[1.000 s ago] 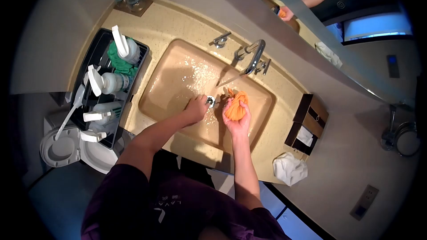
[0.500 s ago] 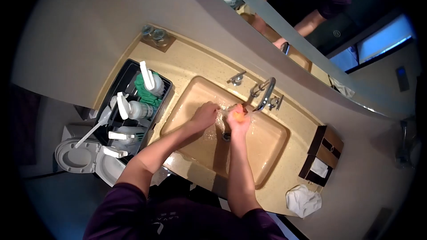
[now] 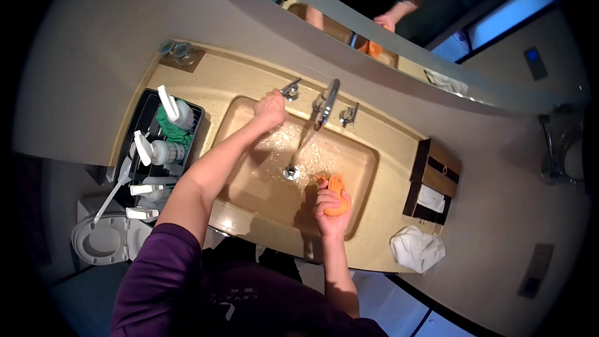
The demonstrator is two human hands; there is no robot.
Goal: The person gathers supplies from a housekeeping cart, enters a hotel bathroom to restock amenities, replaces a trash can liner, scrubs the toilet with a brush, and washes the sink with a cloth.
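Observation:
My left hand is at the left tap handle, fingers closed round the near end of its lever. Water runs from the curved chrome faucet into the tan rectangular sink, falling near the drain. Over the sink's right part, my right hand grips a bunched orange cloth. Part of the cloth sticks out above the fingers; the rest is hidden in the palm.
A black caddy with several spray bottles and a green cloth stands left of the sink. Glasses sit in the back left corner. On the right are a brown tissue box and a crumpled white cloth. A mirror hangs above.
My left hand has moved from over the sink up to the left tap handle. My right hand has drawn the orange cloth from under the faucet toward me. The view has shifted.

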